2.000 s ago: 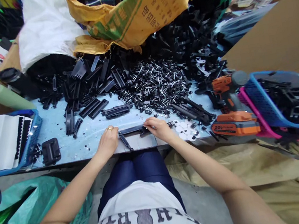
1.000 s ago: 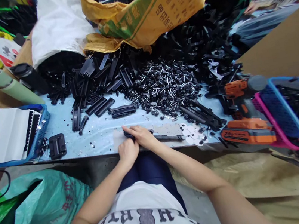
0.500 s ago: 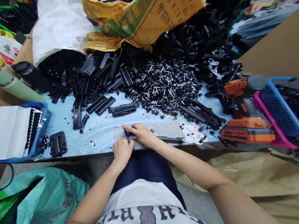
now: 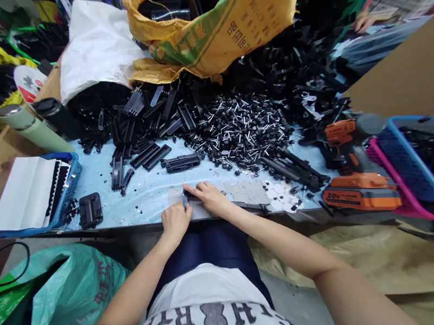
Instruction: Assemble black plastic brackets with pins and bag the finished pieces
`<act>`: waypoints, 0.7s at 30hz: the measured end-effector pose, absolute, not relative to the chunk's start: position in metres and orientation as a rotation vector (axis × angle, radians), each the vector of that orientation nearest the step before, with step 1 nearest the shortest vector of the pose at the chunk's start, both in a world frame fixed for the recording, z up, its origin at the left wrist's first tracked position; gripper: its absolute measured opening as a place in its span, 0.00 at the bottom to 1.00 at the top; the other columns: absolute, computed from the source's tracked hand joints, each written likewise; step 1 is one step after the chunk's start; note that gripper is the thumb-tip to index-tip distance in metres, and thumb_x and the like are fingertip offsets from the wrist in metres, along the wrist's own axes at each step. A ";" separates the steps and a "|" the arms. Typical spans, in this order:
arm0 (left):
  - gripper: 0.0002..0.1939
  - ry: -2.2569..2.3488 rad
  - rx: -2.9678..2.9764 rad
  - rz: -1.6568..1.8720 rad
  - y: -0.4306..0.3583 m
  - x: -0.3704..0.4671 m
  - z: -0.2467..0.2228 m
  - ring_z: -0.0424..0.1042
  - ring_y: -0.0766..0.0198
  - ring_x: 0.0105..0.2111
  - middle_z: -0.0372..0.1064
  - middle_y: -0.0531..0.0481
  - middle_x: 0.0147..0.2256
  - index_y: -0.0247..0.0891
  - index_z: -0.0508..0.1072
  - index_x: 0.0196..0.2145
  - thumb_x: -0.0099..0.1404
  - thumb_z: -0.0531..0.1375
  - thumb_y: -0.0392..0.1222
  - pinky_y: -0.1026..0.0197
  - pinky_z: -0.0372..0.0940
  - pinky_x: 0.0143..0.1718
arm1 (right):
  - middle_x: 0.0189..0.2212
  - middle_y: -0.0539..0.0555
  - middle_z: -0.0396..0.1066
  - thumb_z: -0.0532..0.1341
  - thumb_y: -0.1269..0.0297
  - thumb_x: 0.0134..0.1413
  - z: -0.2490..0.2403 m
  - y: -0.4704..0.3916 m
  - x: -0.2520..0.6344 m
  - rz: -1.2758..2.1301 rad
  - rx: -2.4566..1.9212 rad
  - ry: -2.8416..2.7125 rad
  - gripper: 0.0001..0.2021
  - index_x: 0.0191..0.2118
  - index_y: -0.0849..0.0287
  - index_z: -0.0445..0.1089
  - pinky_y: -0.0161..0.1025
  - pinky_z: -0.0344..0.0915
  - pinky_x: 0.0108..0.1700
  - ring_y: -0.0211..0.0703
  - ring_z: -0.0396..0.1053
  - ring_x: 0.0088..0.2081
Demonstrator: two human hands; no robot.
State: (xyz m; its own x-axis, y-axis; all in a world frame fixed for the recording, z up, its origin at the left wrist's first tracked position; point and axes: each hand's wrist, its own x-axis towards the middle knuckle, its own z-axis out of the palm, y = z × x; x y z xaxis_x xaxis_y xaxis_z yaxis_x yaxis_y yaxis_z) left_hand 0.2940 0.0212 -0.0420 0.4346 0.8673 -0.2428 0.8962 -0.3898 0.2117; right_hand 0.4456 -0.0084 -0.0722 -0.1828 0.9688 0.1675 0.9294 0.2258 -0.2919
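Two hands (image 4: 177, 222) (image 4: 211, 198) closed around one dark part (image 4: 186, 196), seemingly plastic, one drill (image 4: 349, 163) rightward.

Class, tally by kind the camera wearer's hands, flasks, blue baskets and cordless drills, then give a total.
Hands: 2 (left hand, right hand)
Flasks: 2 (pale green flask, black flask)
Blue baskets: 2 (left basket, right basket)
Drill: 1
Total: 7

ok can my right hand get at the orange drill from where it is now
Probably yes: only low black parts and white discs lie between the right hand and the orange drill. The hand is at a dark piece, though, so it would likely have to leave that first.
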 end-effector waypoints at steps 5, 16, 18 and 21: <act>0.20 1.531 2.451 -0.060 0.020 0.293 -0.047 0.75 0.52 0.34 0.75 0.38 0.33 0.32 0.75 0.36 0.65 0.47 0.46 0.57 0.64 0.34 | 0.36 0.57 0.61 0.50 0.78 0.56 -0.070 -0.010 0.444 0.128 -1.810 -2.232 0.30 0.64 0.56 0.49 0.42 0.60 0.43 0.46 0.56 0.38; 0.21 1.512 2.476 -0.148 0.020 0.306 -0.042 0.75 0.51 0.35 0.74 0.36 0.33 0.31 0.76 0.37 0.65 0.47 0.46 0.56 0.65 0.36 | 0.37 0.58 0.62 0.51 0.73 0.58 -0.065 -0.011 0.439 0.073 -1.873 -2.259 0.27 0.63 0.56 0.51 0.41 0.60 0.42 0.47 0.58 0.39; 0.20 1.491 2.490 -0.150 0.020 0.305 -0.040 0.74 0.52 0.36 0.74 0.37 0.34 0.33 0.76 0.37 0.65 0.47 0.46 0.57 0.65 0.37 | 0.37 0.58 0.63 0.51 0.73 0.59 -0.062 -0.009 0.437 0.076 -1.909 -2.246 0.27 0.63 0.57 0.51 0.41 0.61 0.41 0.47 0.59 0.39; 0.21 1.463 2.499 -0.170 0.022 0.300 -0.036 0.74 0.53 0.35 0.74 0.38 0.33 0.33 0.75 0.37 0.67 0.47 0.48 0.57 0.64 0.37 | 0.40 0.59 0.65 0.52 0.72 0.59 -0.055 -0.013 0.439 0.068 -1.882 -2.231 0.25 0.62 0.57 0.54 0.42 0.62 0.43 0.47 0.61 0.41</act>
State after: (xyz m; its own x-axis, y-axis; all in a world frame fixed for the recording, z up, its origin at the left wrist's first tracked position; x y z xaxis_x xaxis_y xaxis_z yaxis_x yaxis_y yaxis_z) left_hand 0.3000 0.0222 -0.0357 0.4917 0.8426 -0.2197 0.8705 -0.4697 0.1469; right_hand 0.4385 -0.0133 -0.0552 -0.1546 0.9783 0.1380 0.9680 0.1779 -0.1770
